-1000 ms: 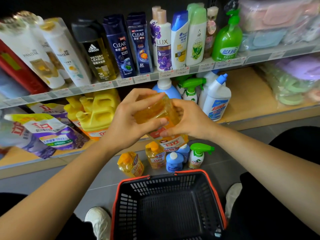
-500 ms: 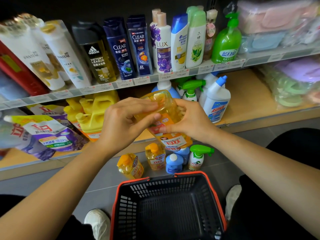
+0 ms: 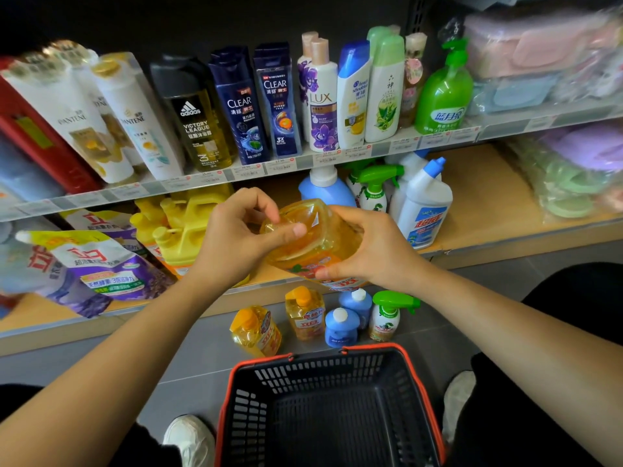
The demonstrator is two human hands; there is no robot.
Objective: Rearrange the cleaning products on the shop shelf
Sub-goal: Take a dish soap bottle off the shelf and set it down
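Left hand and right hand both grip an orange bottle at the lower shelf's front edge. Five bottles wait on the floor (beside the basket), so it looks mostly undone.

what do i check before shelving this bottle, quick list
1. Grip: left hand and right hand both hold the bottle: ok.
2. Is the bottle upright: not ok, tipped, base toward the camera.
3. Tight cap: cannot tell, hidden.
4. Bare spot on lower shelf, right of the white bottle: ok.
5. All floor bottles shelved: not ok, five stand by the basket.
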